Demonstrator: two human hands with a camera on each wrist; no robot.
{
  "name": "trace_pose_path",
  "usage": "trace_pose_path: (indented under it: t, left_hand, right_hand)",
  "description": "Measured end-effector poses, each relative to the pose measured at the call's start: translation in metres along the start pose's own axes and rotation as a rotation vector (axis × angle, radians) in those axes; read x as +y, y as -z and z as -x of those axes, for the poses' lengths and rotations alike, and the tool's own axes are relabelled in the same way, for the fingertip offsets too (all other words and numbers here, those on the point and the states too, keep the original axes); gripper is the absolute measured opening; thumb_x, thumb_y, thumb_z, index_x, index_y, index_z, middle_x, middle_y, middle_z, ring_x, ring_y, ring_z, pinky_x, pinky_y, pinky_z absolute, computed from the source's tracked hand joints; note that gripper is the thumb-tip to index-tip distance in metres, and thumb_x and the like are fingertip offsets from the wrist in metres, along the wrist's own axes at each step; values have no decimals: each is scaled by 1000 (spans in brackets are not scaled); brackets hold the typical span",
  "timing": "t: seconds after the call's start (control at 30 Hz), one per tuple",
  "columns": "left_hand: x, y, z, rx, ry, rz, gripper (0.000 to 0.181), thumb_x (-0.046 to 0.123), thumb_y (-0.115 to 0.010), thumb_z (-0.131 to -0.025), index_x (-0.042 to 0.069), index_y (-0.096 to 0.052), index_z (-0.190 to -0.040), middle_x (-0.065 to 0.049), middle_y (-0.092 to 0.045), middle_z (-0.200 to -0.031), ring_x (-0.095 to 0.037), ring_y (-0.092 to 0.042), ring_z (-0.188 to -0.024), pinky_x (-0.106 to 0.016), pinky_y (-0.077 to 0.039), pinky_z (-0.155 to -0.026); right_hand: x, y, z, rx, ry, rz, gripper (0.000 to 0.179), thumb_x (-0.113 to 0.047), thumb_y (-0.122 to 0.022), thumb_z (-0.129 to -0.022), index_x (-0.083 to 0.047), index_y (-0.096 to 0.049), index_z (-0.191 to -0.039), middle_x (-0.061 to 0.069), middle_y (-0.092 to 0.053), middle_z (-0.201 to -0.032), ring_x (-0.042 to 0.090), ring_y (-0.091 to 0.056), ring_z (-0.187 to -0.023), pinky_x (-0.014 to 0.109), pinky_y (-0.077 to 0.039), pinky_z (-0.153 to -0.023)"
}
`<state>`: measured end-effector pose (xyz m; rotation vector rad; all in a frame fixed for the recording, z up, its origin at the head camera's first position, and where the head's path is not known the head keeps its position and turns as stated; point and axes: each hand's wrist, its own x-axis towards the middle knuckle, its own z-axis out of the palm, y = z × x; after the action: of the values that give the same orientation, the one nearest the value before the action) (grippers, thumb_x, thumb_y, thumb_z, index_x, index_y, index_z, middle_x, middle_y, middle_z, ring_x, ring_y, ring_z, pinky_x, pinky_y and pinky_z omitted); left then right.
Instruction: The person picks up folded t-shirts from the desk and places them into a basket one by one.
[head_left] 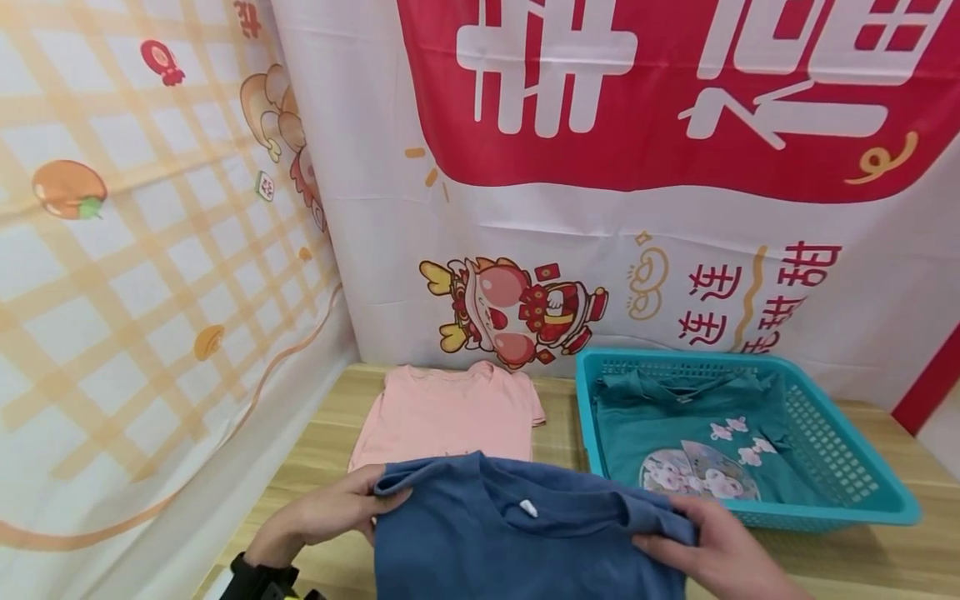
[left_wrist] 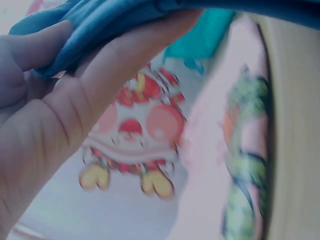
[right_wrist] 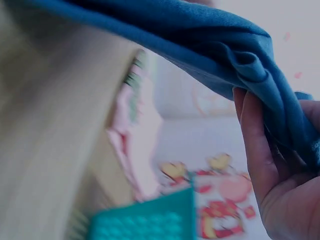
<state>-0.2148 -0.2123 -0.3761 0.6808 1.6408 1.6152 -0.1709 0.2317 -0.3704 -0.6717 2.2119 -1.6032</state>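
Observation:
A dark blue T-shirt (head_left: 517,550) hangs between both hands at the front of the head view, its neckline with a small white tag facing up. My left hand (head_left: 330,508) pinches one shoulder of it between thumb and fingers. At the opposite shoulder my right hand (head_left: 712,542) grips the bunched cloth. Behind the blue shirt a pink T-shirt (head_left: 457,408) lies flat on the table, its lower part hidden; the left wrist view shows a green print on the pink shirt (left_wrist: 200,160). The right wrist view shows blue cloth (right_wrist: 285,110) folded within the right hand's grasp.
A teal plastic basket (head_left: 847,433) stands on the wooden table (head_left: 322,492) at the right. In it lies a green shirt (head_left: 637,425) with a pink flower print. Printed cloth hangings (head_left: 390,292) rise behind the table and along the left side.

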Motion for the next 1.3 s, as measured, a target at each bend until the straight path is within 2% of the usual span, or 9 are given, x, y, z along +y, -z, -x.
trace_pose_path:
  t: [0.17,0.3,0.5,0.77,0.87,1.0,1.07,1.2,1.3]
  left_hand:
    - [20,-19,-14,44,-42,-58,53,19,-44,-103,-10,-28,-144,-18,-61,-108,-23,-66,-87,-32,-56,-68]
    - [32,-33,-26,90,-43,-85,54,21,-47,-102,-8,-29,-144,-18,-59,-111,-23,-64,-89,-30,-55,-65]
    - [41,-49,-44,62,-83,-51,53,22,-48,-102,-9,-32,-142,-16,-59,-109,-21,-64,-89,-29,-55,-67]
    - [55,-62,-66,61,-105,-136,50,22,-46,-102,-6,-35,-142,-19,-57,-117,-23,-63,-94,-33,-56,-67]
    - [59,-66,-75,78,-93,-150,49,23,-46,-102,-4,-36,-142,-20,-57,-120,-26,-63,-98,-35,-56,-69]
    - [64,-71,-89,104,-82,-186,46,23,-46,-102,-2,-39,-140,-17,-59,-118,-24,-64,-95,-33,-55,-68]
    - [67,-73,-97,101,-85,-180,45,22,-46,-102,-2,-40,-140,-17,-59,-117,-23,-63,-93,-33,-55,-67]
    - [71,-79,-114,89,-96,-167,43,20,-45,-102,0,-41,-140,-16,-59,-116,-22,-64,-91,-34,-56,-67]
    - [74,-85,-129,98,-92,-153,42,19,-45,-102,4,-41,-141,-14,-59,-115,-23,-64,-91,-35,-56,-67]
  right_hand:
    - [-5,24,23,132,34,62,29,-3,-56,-95,2,-59,-124,-3,-66,-111,8,-59,-93,23,-50,-77]
    - [-8,36,37,242,-41,158,29,-4,-60,-93,2,-61,-122,-7,-66,-106,9,-58,-89,22,-50,-74]
    - [-12,50,55,420,-202,310,33,-8,-64,-91,6,-60,-121,0,-64,-97,11,-55,-81,23,-51,-69]
    - [-13,64,70,549,-248,484,40,-13,-65,-92,11,-57,-123,10,-63,-101,8,-51,-75,20,-49,-65]
    - [-14,70,74,587,-277,491,43,-18,-63,-93,12,-55,-124,11,-60,-102,7,-49,-76,21,-49,-64]
    - [-13,80,78,654,-310,413,35,-21,-60,-96,6,-59,-118,2,-56,-91,8,-49,-72,24,-48,-60]
    - [-13,85,80,704,-301,369,22,-22,-60,-96,-6,-64,-112,-2,-57,-86,9,-52,-68,23,-49,-59]
    - [-17,93,83,792,-299,409,27,-23,-57,-97,0,-60,-109,-4,-57,-80,8,-52,-64,19,-47,-58]
    - [-14,102,86,854,-237,416,16,-18,-57,-97,-5,-62,-102,-11,-54,-79,3,-50,-65,15,-44,-57]
